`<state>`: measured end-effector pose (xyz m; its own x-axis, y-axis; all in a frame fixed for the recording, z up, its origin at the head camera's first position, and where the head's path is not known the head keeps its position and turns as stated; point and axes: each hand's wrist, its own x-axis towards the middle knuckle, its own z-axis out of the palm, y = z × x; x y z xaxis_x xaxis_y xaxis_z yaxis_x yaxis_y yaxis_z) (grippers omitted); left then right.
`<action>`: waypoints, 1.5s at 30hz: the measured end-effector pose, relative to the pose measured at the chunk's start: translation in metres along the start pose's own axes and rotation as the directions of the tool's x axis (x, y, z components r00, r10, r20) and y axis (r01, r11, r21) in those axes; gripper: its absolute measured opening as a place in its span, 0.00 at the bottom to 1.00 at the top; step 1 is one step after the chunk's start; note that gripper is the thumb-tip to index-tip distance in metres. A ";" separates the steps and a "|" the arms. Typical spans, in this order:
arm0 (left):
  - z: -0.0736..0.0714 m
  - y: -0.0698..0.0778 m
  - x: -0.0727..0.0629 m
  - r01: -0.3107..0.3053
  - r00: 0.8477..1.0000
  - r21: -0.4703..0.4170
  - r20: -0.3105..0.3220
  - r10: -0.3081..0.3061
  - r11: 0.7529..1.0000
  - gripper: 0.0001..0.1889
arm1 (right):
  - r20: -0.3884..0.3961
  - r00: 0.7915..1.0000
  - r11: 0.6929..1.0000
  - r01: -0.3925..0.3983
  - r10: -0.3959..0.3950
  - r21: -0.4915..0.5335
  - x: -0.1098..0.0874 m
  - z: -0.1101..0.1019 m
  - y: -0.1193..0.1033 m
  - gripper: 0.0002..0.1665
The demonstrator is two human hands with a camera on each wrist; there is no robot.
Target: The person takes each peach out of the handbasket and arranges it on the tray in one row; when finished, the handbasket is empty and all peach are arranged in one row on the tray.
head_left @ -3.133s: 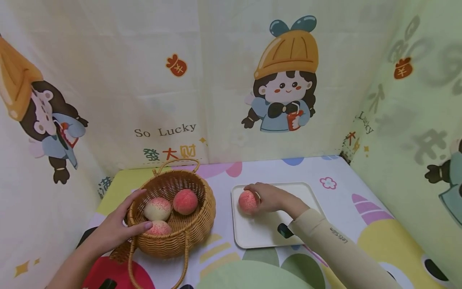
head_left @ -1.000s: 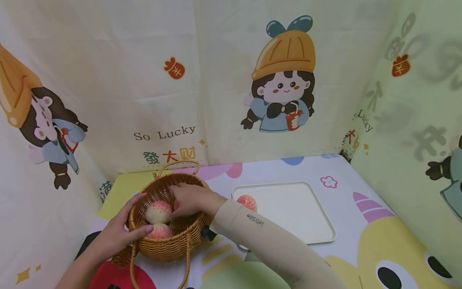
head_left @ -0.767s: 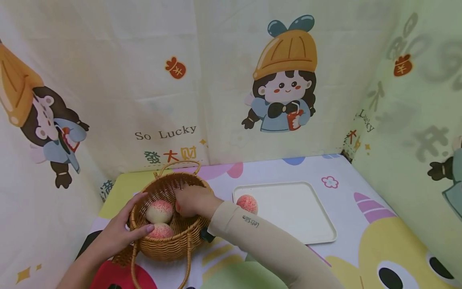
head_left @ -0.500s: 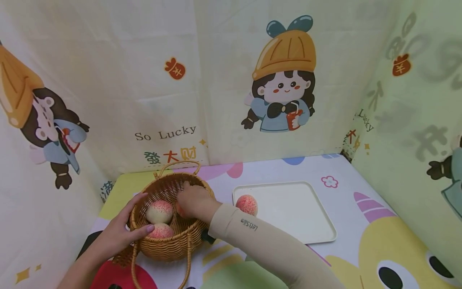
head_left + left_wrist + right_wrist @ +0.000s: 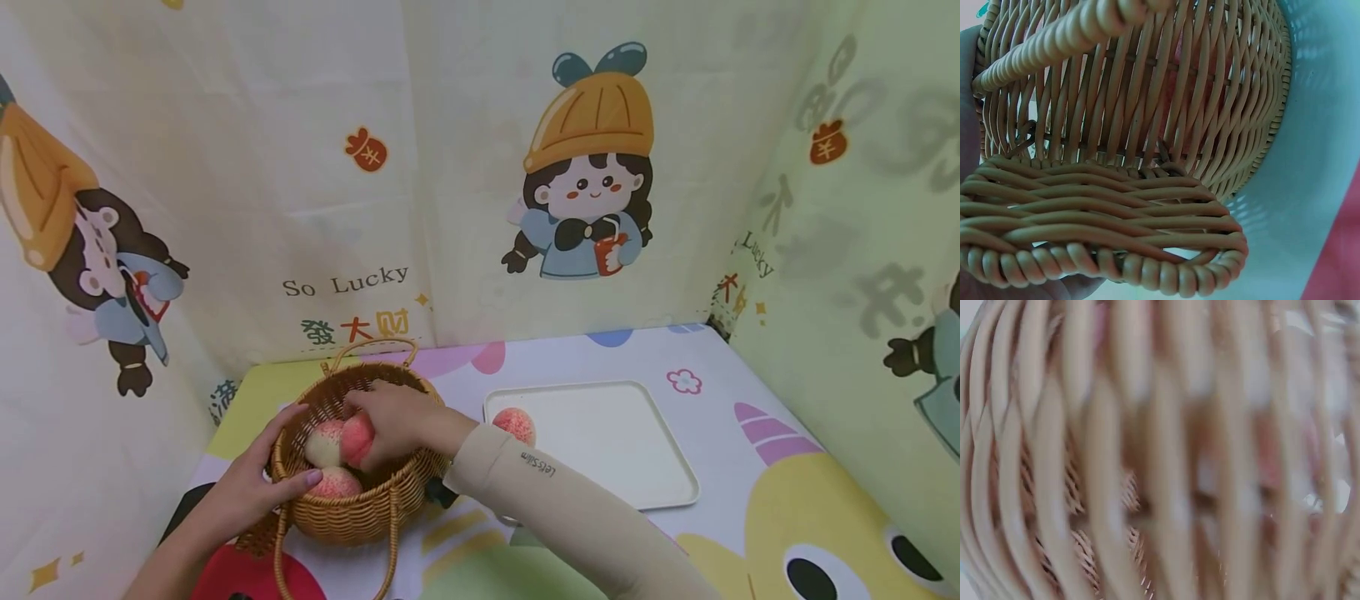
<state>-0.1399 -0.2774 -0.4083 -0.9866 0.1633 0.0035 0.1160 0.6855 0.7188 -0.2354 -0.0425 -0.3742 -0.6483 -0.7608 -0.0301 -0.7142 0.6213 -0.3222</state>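
In the head view my left hand [image 5: 255, 475] grips the left rim of a wicker basket [image 5: 341, 521], thumb over the edge. My right hand [image 5: 393, 421] reaches into the basket and holds a deep-pink peach [image 5: 357, 439] by its right side. A pale peach with pink speckles [image 5: 324, 443] lies left of it, and a second speckled peach [image 5: 335, 483] sits in front near my left thumb. The left wrist view shows the basket's woven flap [image 5: 1097, 219] up close. Blurred basket weave [image 5: 1166, 456] fills the right wrist view, hiding my right fingers.
A white rectangular tray [image 5: 607, 442] stands right of the basket, with a speckled peach [image 5: 514, 425] at its left end. My right sleeve crosses its near left corner. The basket's near handle [image 5: 392, 542] hangs down in front. Printed cloth walls [image 5: 465, 167] enclose the table.
My right hand has left the peach on the tray and moved into the basket. In the last half second it has shifted the deep-pink peach leftward. My left hand stays on the rim.
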 end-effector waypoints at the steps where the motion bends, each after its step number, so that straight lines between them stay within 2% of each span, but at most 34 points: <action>1: 0.000 0.000 0.000 0.002 1.000 -0.003 0.002 -0.002 1.000 0.50 | -0.017 0.999 0.996 0.030 -0.028 0.084 -0.002 -0.003 0.002 0.39; 4: 0.000 0.000 0.000 0.007 1.000 -0.005 0.007 -0.007 1.000 0.50 | -0.071 0.993 0.950 0.113 -0.096 0.291 -0.009 -0.011 0.009 0.38; 6: 0.000 0.000 0.000 0.008 1.000 -0.004 0.007 -0.008 1.000 0.50 | -0.117 0.984 0.896 0.171 -0.134 0.410 -0.012 -0.015 0.013 0.39; 9: -0.001 0.001 0.001 0.004 1.000 -0.005 0.005 -0.004 1.000 0.50 | -0.179 0.973 0.790 0.226 -0.148 0.570 -0.021 -0.020 0.021 0.42; 12: -0.001 0.001 0.001 -0.005 1.000 -0.003 0.001 0.005 1.000 0.50 | -0.236 0.962 0.631 0.268 -0.136 0.728 -0.031 -0.026 0.032 0.44; 14: -0.002 0.001 0.001 -0.010 1.000 0.004 -0.002 0.010 1.000 0.50 | -0.270 0.956 0.557 0.287 -0.115 0.779 -0.040 -0.030 0.040 0.44; 16: -0.002 0.002 0.002 -0.014 1.000 0.009 -0.005 0.015 1.000 0.50 | -0.302 0.949 0.506 0.305 -0.092 0.807 -0.051 -0.037 0.051 0.43; 18: -0.003 0.002 0.002 -0.019 1.000 0.015 -0.008 0.019 1.000 0.50 | -0.323 0.944 0.489 0.314 -0.069 0.814 -0.065 -0.044 0.065 0.42; 21: -0.004 0.003 0.003 -0.026 1.000 0.018 -0.005 0.026 1.000 0.50 | -0.349 0.937 0.494 0.300 0.007 0.816 -0.094 -0.055 0.094 0.40; 26: -0.005 0.004 0.002 -0.009 1.000 0.022 0.010 0.009 1.000 0.51 | -0.327 0.930 0.577 0.176 0.168 0.797 -0.143 -0.063 0.146 0.39; 29: -0.006 0.003 0.002 -0.007 1.000 0.023 0.014 0.007 1.000 0.51 | -0.316 0.917 0.628 0.100 0.242 0.772 -0.169 -0.060 0.172 0.40; 32: -0.006 0.002 0.001 -0.014 1.000 0.027 0.013 0.013 1.000 0.51 | -0.302 0.904 0.661 0.029 0.303 0.750 -0.189 -0.052 0.192 0.39; 34: -0.006 0.002 0.000 -0.011 1.000 0.021 0.010 0.011 1.000 0.51 | -0.281 0.904 0.679 -0.013 0.322 0.734 -0.197 -0.046 0.202 0.37; 37: -0.005 0.002 -0.001 -0.011 1.000 0.012 0.013 0.010 1.000 0.51 | -0.238 0.908 0.676 -0.065 0.345 0.734 -0.204 -0.034 0.212 0.35; 40: -0.003 0.002 -0.001 -0.015 1.000 0.012 0.014 0.015 1.000 0.50 | -0.201 0.907 0.690 -0.125 0.371 0.713 -0.207 -0.021 0.218 0.34; 41: -0.003 0.002 0.000 -0.015 1.000 0.013 0.015 0.015 1.000 0.50 | -0.191 0.905 0.700 -0.146 0.380 0.699 -0.207 -0.016 0.219 0.34; 45: -0.002 0.002 0.002 -0.016 1.000 0.019 0.010 0.016 1.000 0.50 | -0.166 0.907 0.786 -0.230 0.387 0.575 -0.205 0.001 0.218 0.35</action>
<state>-0.1413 -0.2768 -0.4053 -0.9834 0.1815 0.0083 0.1344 0.6963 0.7051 -0.2578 0.2490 -0.4394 -0.9083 -0.4182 0.0054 -0.2604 0.5553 -0.7898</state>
